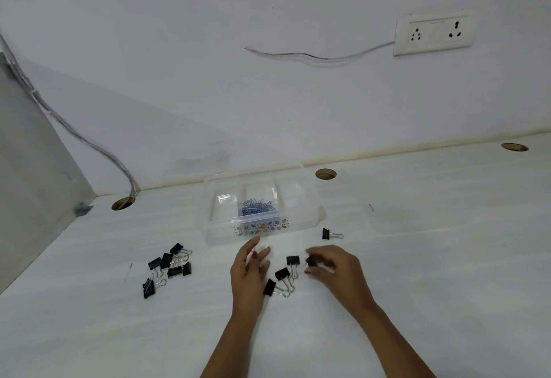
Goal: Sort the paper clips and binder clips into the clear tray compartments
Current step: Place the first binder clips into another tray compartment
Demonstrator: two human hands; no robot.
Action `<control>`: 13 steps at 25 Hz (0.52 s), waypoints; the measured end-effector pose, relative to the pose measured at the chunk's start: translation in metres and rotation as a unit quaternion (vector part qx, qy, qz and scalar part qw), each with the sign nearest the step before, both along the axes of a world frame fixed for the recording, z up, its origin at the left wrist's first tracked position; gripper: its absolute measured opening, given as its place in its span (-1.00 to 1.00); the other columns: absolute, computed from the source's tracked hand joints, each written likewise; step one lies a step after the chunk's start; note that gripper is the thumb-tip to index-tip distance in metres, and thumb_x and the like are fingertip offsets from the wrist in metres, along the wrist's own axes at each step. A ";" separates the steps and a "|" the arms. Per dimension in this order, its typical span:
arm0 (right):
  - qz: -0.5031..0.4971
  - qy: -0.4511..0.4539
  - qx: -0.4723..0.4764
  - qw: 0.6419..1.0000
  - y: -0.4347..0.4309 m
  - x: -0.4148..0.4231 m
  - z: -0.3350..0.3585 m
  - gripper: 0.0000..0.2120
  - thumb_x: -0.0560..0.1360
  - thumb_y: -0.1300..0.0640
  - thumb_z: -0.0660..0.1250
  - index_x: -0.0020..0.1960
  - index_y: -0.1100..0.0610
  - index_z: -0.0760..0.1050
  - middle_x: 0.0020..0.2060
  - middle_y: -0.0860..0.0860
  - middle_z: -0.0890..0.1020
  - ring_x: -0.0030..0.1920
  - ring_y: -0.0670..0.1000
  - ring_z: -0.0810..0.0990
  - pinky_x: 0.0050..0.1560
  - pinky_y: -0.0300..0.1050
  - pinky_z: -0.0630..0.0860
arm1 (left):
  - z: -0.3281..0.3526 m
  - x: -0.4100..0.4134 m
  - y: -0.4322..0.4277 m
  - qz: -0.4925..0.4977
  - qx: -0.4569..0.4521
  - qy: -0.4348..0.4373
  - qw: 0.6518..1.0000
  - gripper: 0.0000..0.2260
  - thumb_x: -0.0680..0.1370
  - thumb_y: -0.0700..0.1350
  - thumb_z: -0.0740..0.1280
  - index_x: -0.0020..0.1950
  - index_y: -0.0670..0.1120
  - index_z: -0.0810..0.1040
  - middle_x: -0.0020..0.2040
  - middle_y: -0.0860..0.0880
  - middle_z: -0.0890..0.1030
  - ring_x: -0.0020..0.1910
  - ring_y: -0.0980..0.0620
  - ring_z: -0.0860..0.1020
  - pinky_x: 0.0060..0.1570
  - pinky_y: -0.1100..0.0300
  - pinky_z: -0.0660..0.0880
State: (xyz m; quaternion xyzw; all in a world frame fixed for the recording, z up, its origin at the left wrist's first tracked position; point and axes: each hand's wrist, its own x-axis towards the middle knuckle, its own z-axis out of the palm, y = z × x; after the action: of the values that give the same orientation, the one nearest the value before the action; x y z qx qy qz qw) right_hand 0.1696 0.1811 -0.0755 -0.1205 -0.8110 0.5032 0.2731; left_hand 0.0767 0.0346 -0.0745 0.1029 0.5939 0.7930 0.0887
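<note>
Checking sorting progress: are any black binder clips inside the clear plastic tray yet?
No, the clear plastic tray holds only blue paper clips.

White desk point(417, 258) — socket plate point(433, 33) and loose wire point(313, 56) on wall

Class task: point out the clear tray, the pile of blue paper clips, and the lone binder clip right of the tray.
clear tray point(310, 213): head view, right wall.
blue paper clips point(258, 206): head view, pile's middle.
lone binder clip point(326, 233): head view, black body.

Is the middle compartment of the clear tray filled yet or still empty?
Partly filled. A heap of blue paper clips lies in the middle compartment of the clear tray; the compartments either side look empty.
</note>
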 end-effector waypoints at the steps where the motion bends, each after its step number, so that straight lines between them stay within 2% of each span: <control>1: -0.030 0.024 -0.091 0.995 0.000 0.000 0.003 -0.72 0.30 0.32 0.48 -0.03 0.11 0.59 -0.14 0.03 0.65 -0.18 -0.15 0.64 -0.13 -0.36 0.55 | 0.001 0.000 0.000 0.031 -0.006 0.008 0.999 -0.71 0.60 -0.35 0.03 0.10 -0.11 0.49 0.05 -0.03 0.54 -0.06 0.03 0.56 -0.16 0.40 0.56; 2: -0.049 0.051 -0.200 0.977 0.001 -0.001 0.006 -0.75 0.33 0.35 0.44 -0.03 0.13 0.58 -0.16 0.06 0.66 -0.22 -0.11 0.65 -0.16 -0.33 0.57 | 0.001 0.000 0.000 0.060 -0.032 0.032 0.997 -0.68 0.59 -0.37 0.02 0.05 -0.08 0.50 0.04 -0.02 0.53 -0.13 0.01 0.54 -0.21 0.41 0.54; 3: -0.054 0.077 -0.322 0.942 0.005 -0.002 0.008 -0.79 0.38 0.38 0.38 -0.02 0.17 0.56 -0.20 0.07 0.66 -0.24 -0.05 0.66 -0.19 -0.27 0.61 | 0.001 0.000 -0.001 0.080 -0.075 0.070 0.991 -0.65 0.58 -0.39 0.03 0.01 -0.03 0.51 0.03 -0.01 0.53 -0.14 0.01 0.51 -0.22 0.42 0.49; 5: -0.041 0.114 -0.518 0.847 0.017 -0.004 0.015 -0.84 0.46 0.39 0.24 -0.04 0.20 0.52 -0.32 0.06 0.66 -0.31 0.00 0.66 -0.26 -0.15 0.65 | 0.004 -0.001 -0.004 0.083 -0.178 0.157 0.968 -0.67 0.55 -0.37 0.12 -0.04 0.04 0.52 0.00 0.03 0.55 -0.06 0.08 0.50 -0.12 0.43 0.41; 6: -0.047 0.122 -0.563 0.816 0.024 -0.005 0.017 -0.84 0.48 0.37 0.20 -0.07 0.19 0.51 -0.35 0.07 0.63 -0.37 -0.03 0.63 -0.32 -0.16 0.64 | 0.006 -0.001 -0.006 0.061 -0.227 0.192 0.953 -0.75 0.54 -0.30 0.21 -0.05 0.05 0.52 -0.03 0.06 0.55 -0.03 0.13 0.51 -0.10 0.44 0.39; 7: -0.060 0.119 -0.567 0.813 0.029 -0.007 0.018 -0.85 0.49 0.34 0.19 -0.09 0.19 0.52 -0.36 0.07 0.57 -0.44 -0.08 0.58 -0.42 -0.23 0.59 | 0.009 -0.002 -0.007 0.027 -0.277 0.208 0.938 -0.85 0.50 -0.20 0.32 -0.05 0.05 0.53 -0.06 0.10 0.54 -0.03 0.17 0.51 -0.09 0.41 0.38; 8: -0.086 0.100 -0.514 0.848 0.034 -0.010 0.017 -0.86 0.49 0.31 0.22 -0.10 0.17 0.54 -0.34 0.06 0.52 -0.49 -0.12 0.51 -0.50 -0.30 0.50 | 0.012 -0.003 -0.008 -0.012 -0.337 0.214 0.917 -0.87 0.44 -0.10 0.41 -0.05 0.04 0.55 -0.08 0.14 0.51 -0.05 0.18 0.51 -0.09 0.37 0.38; 9: -0.122 0.064 -0.406 0.903 0.035 -0.014 0.016 -0.90 0.48 0.28 0.27 -0.07 0.17 0.55 -0.30 0.05 0.48 -0.48 -0.14 0.47 -0.51 -0.34 0.43 | 0.014 -0.005 -0.009 -0.047 -0.402 0.223 0.887 -0.79 0.36 -0.02 0.48 -0.05 0.01 0.57 -0.10 0.15 0.47 -0.08 0.18 0.49 -0.09 0.34 0.37; 10: -0.162 0.017 -0.250 0.955 0.036 -0.018 0.015 -0.88 0.45 0.25 0.34 -0.02 0.17 0.56 -0.24 0.04 0.48 -0.39 -0.13 0.48 -0.44 -0.35 0.42 | 0.014 -0.005 -0.007 -0.072 -0.455 0.235 0.856 -0.73 0.32 0.02 0.50 -0.05 -0.02 0.59 -0.11 0.13 0.44 -0.09 0.17 0.48 -0.10 0.32 0.35; 11: -0.183 -0.020 -0.097 0.978 0.036 -0.024 0.013 -0.77 0.40 0.22 0.40 0.05 0.18 0.55 -0.15 0.04 0.48 -0.24 -0.09 0.52 -0.30 -0.32 0.43 | 0.015 -0.004 -0.005 -0.081 -0.489 0.245 0.834 -0.72 0.31 0.04 0.50 -0.06 -0.05 0.60 -0.10 0.10 0.42 -0.08 0.14 0.48 -0.11 0.31 0.34; 12: -0.191 -0.056 0.008 0.980 0.037 -0.030 0.010 -0.67 0.38 0.19 0.44 0.12 0.20 0.52 -0.05 0.07 0.49 -0.09 -0.03 0.54 -0.16 -0.25 0.44 | 0.016 -0.003 -0.002 -0.082 -0.498 0.245 0.828 -0.74 0.33 0.03 0.49 -0.08 -0.07 0.61 -0.08 0.07 0.42 -0.07 0.11 0.48 -0.13 0.31 0.34; 13: -0.186 -0.093 0.054 0.977 0.039 -0.036 0.011 -0.59 0.36 0.17 0.45 0.17 0.22 0.49 0.04 0.12 0.49 0.03 0.04 0.53 -0.06 -0.17 0.45 | 0.018 -0.001 0.000 -0.081 -0.490 0.239 0.834 -0.79 0.33 0.01 0.49 -0.14 -0.07 0.60 -0.08 0.05 0.43 -0.08 0.11 0.48 -0.17 0.34 0.34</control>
State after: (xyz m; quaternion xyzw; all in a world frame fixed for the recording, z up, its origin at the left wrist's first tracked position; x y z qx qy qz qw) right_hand 0.1336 0.2199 -0.0649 -0.3001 -0.8225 0.3855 0.2913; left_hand 0.0761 0.0345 -0.0567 0.2802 0.8969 0.3390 0.0462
